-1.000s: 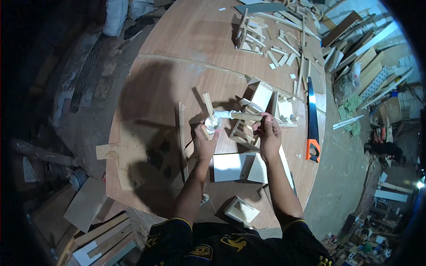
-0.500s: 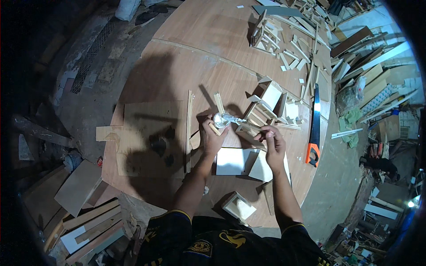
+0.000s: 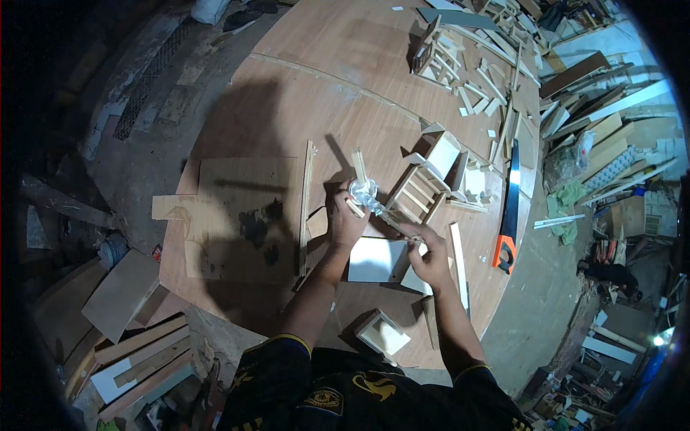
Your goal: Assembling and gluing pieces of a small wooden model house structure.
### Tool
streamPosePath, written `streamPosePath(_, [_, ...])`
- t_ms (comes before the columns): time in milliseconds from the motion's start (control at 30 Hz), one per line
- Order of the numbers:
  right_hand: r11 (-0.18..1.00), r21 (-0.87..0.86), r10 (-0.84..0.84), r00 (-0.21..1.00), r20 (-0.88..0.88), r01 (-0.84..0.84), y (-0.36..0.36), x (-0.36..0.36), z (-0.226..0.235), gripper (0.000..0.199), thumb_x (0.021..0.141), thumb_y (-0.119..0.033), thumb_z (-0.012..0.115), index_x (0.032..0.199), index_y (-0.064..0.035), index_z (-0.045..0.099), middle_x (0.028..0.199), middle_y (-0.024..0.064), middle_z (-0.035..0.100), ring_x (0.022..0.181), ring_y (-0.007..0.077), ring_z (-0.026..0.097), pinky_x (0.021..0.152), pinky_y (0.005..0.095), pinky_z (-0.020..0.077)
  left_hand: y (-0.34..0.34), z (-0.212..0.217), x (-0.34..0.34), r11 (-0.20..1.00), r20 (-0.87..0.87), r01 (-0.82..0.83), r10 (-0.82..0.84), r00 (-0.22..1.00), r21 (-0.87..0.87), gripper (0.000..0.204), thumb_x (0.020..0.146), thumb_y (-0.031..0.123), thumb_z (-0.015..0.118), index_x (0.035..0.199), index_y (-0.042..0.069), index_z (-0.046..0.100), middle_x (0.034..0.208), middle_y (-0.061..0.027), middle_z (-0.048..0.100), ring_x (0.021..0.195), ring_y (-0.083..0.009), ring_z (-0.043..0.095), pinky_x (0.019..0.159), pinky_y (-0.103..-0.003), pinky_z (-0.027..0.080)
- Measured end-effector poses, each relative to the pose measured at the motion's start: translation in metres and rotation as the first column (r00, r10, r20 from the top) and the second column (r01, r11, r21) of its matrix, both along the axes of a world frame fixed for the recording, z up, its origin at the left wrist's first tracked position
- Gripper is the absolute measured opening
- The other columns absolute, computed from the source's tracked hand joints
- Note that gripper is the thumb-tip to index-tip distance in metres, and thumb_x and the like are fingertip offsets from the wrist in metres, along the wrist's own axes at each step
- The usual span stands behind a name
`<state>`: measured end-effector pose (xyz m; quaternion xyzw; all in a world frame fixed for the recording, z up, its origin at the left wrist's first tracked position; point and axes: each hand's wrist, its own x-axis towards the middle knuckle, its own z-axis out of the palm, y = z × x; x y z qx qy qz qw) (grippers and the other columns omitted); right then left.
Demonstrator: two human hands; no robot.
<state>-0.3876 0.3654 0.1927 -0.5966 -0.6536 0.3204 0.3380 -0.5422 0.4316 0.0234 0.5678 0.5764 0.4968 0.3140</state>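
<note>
Clear plastic bottle over the round plywood desk (image 3: 323,93).
Left hand (image 3: 347,219): fingers clamped on the small clear bottle (image 3: 365,194), beside a slatted wooden frame (image 3: 417,197). Right hand (image 3: 430,257): fingers pinched together on a thin wood strip (image 3: 394,224).

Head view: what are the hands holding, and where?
The left hand grips a small clear bottle around its body. The right hand pinches a thin wooden stick at its near end.

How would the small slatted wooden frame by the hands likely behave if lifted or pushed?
The slatted wooden frame is built from thin sticks, so it is probably light for its size and would slide easily on the smooth tabletop. Its slender rails look fragile, so pressure from the right hand might crack a joint.
</note>
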Motion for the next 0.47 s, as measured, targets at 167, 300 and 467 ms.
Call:
streamPosePath(167, [0.993, -0.118, -0.011, 1.0, 0.008, 0.012, -0.012, -0.008, -0.001, 0.042, 0.073, -0.002, 0.053, 0.112, -0.0032, 0.066, 0.101, 0.0196, 0.068, 0.096, 0.0335, 0.067, 0.087, 0.0374, 0.0507, -0.001, 0.004, 0.0, 1.0, 0.025, -0.004, 0.004, 1.0, 0.003, 0.055, 0.066, -0.004, 0.074, 0.105, 0.006, 0.036, 0.125, -0.0224, 0.054, 0.112, -0.04, 0.056, 0.093, -0.047, 0.045])
streamPosePath(300, [0.997, -0.073, -0.027, 0.991, 0.134, 0.037, -0.016, -0.015, 0.0, 0.032, 0.08, -0.009, 0.068, 0.112, -0.005, 0.067, 0.099, 0.0172, 0.068, 0.091, 0.0318, 0.067, 0.079, 0.0366, 0.0525, 0.001, 0.007, 0.002, 0.999, 0.045, 0.004, -0.006, 0.999, 0.04, 0.056, 0.067, -0.003, 0.076, 0.105, 0.006, 0.036, 0.126, -0.0222, 0.053, 0.112, -0.0397, 0.056, 0.093, -0.047, 0.045])
streamPosePath(467, [0.973, -0.223, 0.04, 0.908, 0.417, 0.059, -0.019, -0.019, -0.001, 0.032, 0.085, -0.016, 0.07, 0.117, -0.0083, 0.067, 0.096, 0.0164, 0.068, 0.085, 0.0255, 0.067, 0.075, 0.0329, 0.051, 0.003, 0.005, 0.0, 1.0, 0.026, 0.003, -0.003, 1.0, 0.002, 0.055, 0.067, 0.0, 0.079, 0.103, 0.007, 0.038, 0.127, -0.0188, 0.053, 0.115, -0.0387, 0.055, 0.096, -0.047, 0.044])
